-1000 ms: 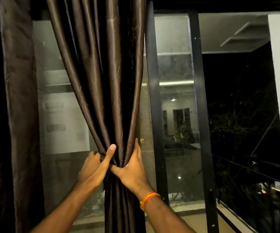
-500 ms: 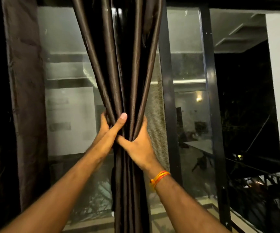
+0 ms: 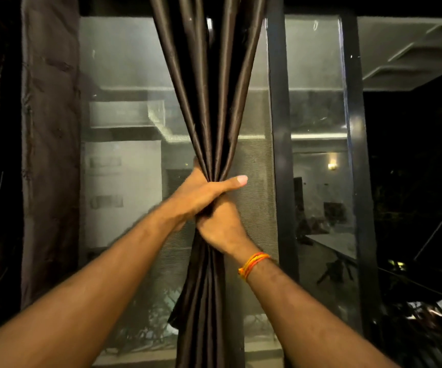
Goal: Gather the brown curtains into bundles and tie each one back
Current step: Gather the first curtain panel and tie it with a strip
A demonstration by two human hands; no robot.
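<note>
A shiny brown curtain hangs in front of the window, gathered into one narrow bundle at mid height. My left hand wraps around the bundle, its thumb stretched out to the right across the folds. Just below it, my right hand grips the same bundle; an orange thread band sits on that wrist. Below the hands the cloth falls in loose folds. A second brown curtain hangs flat at the far left, untouched.
Behind the curtain is a glass window with dark upright frame bars and a mesh screen. It is night outside at the right, with a balcony rail and small lights.
Both hands have risen along the curtain and closed round it. The left hand now wraps the bundle above the right, and the folds are squeezed much tighter.
</note>
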